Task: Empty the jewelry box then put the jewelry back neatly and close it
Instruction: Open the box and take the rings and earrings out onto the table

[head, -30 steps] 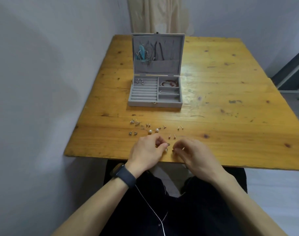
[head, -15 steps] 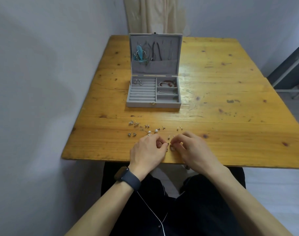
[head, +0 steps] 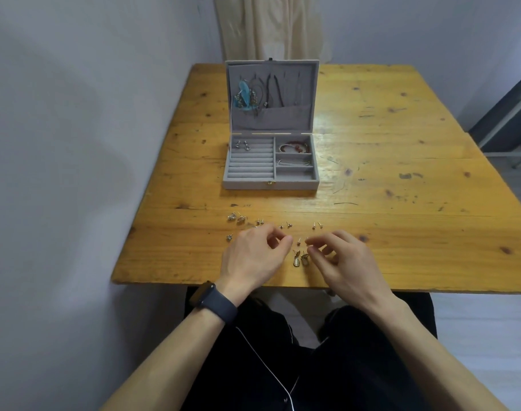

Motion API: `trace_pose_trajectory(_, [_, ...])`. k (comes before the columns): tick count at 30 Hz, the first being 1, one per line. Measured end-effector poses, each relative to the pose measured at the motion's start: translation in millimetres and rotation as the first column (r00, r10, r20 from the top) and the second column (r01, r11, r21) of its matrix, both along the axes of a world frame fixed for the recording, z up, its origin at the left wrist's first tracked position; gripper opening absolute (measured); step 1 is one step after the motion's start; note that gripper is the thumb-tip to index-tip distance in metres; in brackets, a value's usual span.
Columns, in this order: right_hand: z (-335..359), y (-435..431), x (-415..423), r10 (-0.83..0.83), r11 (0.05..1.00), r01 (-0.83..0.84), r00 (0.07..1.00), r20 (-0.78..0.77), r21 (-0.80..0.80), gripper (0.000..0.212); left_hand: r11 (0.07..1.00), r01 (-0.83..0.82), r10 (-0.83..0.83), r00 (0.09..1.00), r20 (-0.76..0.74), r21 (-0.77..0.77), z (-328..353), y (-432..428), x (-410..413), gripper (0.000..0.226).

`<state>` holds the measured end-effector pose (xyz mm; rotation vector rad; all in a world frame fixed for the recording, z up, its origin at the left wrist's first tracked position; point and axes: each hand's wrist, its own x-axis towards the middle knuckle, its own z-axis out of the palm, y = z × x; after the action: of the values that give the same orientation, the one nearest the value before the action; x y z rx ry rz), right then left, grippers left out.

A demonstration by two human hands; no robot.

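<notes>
Grey jewelry box (head: 270, 183) stands open, stud earrings (head: 288, 224) strewn in front of it, left hand (head: 255, 258) curled, maybe pinching one, can't tell, right hand (head: 343, 262) loose-fingered and empty beside two drop earrings (head: 300, 259), and one stray knuckle could flick studs off the table (head: 401, 232).

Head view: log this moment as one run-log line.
jewelry box: open, jewelry inside | stud earrings: laid on table | drop earring pair: between left hand and right hand | fingers curled, grip unclear

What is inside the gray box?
In the gray box: a pair of earrings on the ring rolls, a red bracelet, a thin silver piece in the next compartment. Necklaces and a blue ornament hang in the lid; its pocket hides their lower ends.
</notes>
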<state>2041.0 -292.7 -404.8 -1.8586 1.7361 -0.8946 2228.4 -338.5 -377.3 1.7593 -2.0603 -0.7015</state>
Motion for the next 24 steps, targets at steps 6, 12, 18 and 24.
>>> trace_pose_trajectory(6, [24.7,-39.2,8.4,0.005,0.999,-0.005,1.000,0.001,-0.051,0.015,0.989,-0.030,0.032,0.999,0.010,-0.147,31.1,-52.9,20.8,0.020])
trace_pose_trajectory(12, [44.4,-117.4,27.0,0.015,0.997,-0.018,0.999,-0.033,-0.078,0.018,0.965,-0.119,0.134,0.990,0.052,-0.233,45.3,-137.4,49.0,0.016])
trace_pose_trajectory(18, [37.0,-199.4,45.8,0.007,0.998,-0.017,0.987,-0.158,-0.065,0.022,0.962,-0.097,0.156,0.963,0.221,-0.255,33.8,-190.9,51.3,0.023])
trace_pose_trajectory(24, [22.7,-257.3,66.9,0.013,0.998,-0.028,0.971,-0.238,-0.059,0.024,0.964,-0.090,0.165,0.940,0.299,-0.250,15.2,-222.9,35.4,0.029])
